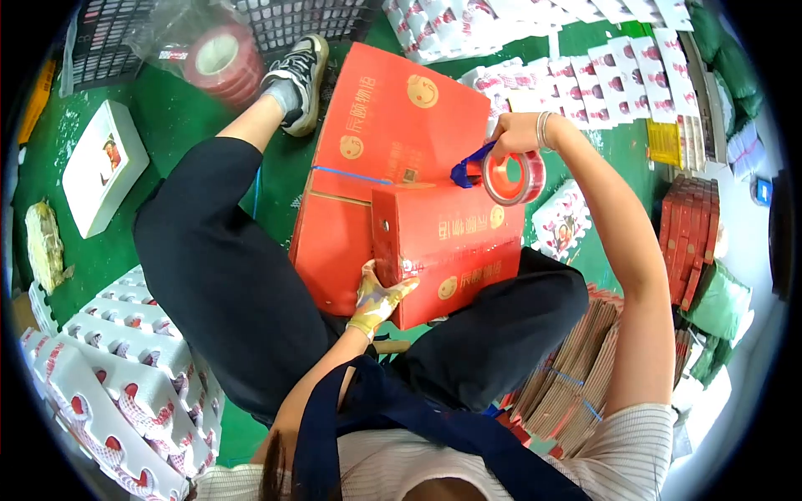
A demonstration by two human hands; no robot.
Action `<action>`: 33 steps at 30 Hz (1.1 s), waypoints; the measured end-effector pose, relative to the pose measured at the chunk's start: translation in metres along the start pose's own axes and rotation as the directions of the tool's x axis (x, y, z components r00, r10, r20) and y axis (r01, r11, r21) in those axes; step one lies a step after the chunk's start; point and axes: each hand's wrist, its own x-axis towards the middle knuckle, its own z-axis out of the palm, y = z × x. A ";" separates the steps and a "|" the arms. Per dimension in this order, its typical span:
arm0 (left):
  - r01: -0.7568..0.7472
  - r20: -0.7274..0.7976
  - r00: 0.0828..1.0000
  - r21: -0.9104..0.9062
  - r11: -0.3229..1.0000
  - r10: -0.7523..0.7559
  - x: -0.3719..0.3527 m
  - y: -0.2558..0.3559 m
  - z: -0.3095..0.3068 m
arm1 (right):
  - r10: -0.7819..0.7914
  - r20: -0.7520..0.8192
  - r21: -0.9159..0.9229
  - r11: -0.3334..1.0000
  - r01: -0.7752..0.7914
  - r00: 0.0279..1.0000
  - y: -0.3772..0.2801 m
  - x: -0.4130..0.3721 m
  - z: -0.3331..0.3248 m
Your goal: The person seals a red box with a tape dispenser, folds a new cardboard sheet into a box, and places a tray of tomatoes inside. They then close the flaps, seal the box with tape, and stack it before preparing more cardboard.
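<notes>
A red carton [455, 250] with gold print lies tilted between the thighs. My left hand [378, 299], in a yellow patterned glove, holds its lower left corner, fingers wrapped around the edge. At the carton's upper right, my bare right hand [514, 138] grips a tape dispenser [473, 167] with a blue part and a roll of clear red-cored tape [514, 177]. The dispenser is over the carton's top edge. Behind this carton lie larger flat red cartons [393, 117], crossed by a blue strap.
White foam trays [142, 376] stand at lower left, a white foam box [104, 167] at left. Tape rolls [221, 58] in plastic sit near dark crates [292, 25]. Stacked folded cardboard [568, 376] lies at lower right, red cartons [689, 234] farther right. Printed white packets [601, 79] cover the upper right.
</notes>
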 end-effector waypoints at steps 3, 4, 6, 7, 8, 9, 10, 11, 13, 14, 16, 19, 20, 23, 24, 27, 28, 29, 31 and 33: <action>-0.021 -0.037 0.999 0.019 1.000 0.022 0.010 -0.016 0.004 | -0.094 -0.105 0.051 0.994 0.099 0.990 0.010 -0.007 0.016; -0.038 -0.039 0.998 0.016 0.999 0.039 0.010 -0.009 0.003 | -0.092 -0.121 0.044 0.994 0.098 0.988 0.009 -0.009 0.015; -0.044 -0.037 0.999 -0.120 0.992 0.040 0.004 0.000 0.003 | -0.057 -0.133 0.025 0.998 0.061 0.989 0.005 -0.012 0.018; -0.007 -0.072 0.997 -0.132 0.991 -0.003 0.000 0.006 0.003 | -0.063 -0.145 0.016 0.998 0.066 0.987 0.001 -0.014 0.021; -0.011 -0.072 0.997 -0.124 0.992 0.002 0.000 0.010 0.002 | -0.065 -0.151 0.023 0.997 0.069 0.986 -0.001 -0.018 0.024; 0.008 -0.033 0.999 -0.119 0.993 -0.012 0.000 0.013 0.001 | -0.044 -0.201 0.040 0.998 0.053 0.979 -0.007 -0.031 0.030; 0.023 0.007 1.000 -0.113 0.993 -0.023 0.000 0.017 0.000 | -0.021 -0.254 0.059 0.998 0.037 0.967 -0.011 -0.043 0.036; 0.005 -0.008 1.000 -0.077 0.997 -0.006 0.003 0.013 0.002 | -0.014 -0.296 0.132 0.990 0.055 0.955 -0.006 -0.048 0.048; -0.027 0.007 1.000 -0.106 0.994 0.027 0.010 0.007 0.003 | -0.069 -0.456 0.095 0.987 0.126 0.887 0.018 -0.043 0.083; -0.049 0.016 0.999 -0.144 0.988 0.051 0.012 0.009 0.002 | -0.020 -0.546 0.141 0.983 0.115 0.838 0.025 -0.044 0.109; -0.073 -0.062 0.996 -0.095 0.993 0.068 -0.014 0.061 -0.004 | 0.060 -0.733 0.150 0.986 0.075 0.678 0.027 -0.049 0.170; -0.240 -0.096 0.969 -0.120 0.963 0.230 0.074 -0.046 -0.001 | 0.228 -0.764 0.333 0.940 0.067 0.604 0.008 -0.085 0.233; -0.179 -0.130 0.974 0.043 0.983 0.183 0.043 0.004 -0.003 | 0.280 -0.745 0.392 0.918 0.058 0.605 0.003 -0.095 0.253; -0.173 -0.126 0.974 0.105 0.979 0.185 0.033 0.054 -0.010 | 0.381 -0.742 0.518 0.849 0.109 0.552 -0.011 -0.126 0.308; -0.193 -0.099 0.975 0.067 0.979 0.199 0.033 0.063 -0.012 | 0.432 -0.697 0.578 0.811 0.091 0.573 -0.019 -0.134 0.326; -0.144 -0.100 0.984 0.038 0.989 0.147 0.027 0.090 -0.008 | 0.516 -0.659 0.655 0.751 0.080 0.548 -0.053 -0.159 0.375; -0.143 -0.095 0.985 0.020 0.989 0.145 0.028 0.093 -0.008 | 0.543 -0.632 0.687 0.723 0.076 0.552 -0.063 -0.163 0.388; -0.153 -0.082 0.984 0.037 0.988 0.156 0.028 0.094 -0.007 | 0.580 -0.598 0.727 0.684 0.069 0.553 -0.074 -0.169 0.397; -0.183 -0.158 0.966 0.139 0.973 0.204 0.022 0.097 -0.005 | 0.625 -0.627 0.747 0.652 0.132 0.465 -0.090 -0.164 0.428; -0.176 -0.093 0.979 0.049 0.983 0.180 0.020 0.100 -0.005 | 0.666 -0.579 0.787 0.608 0.106 0.470 -0.109 -0.164 0.442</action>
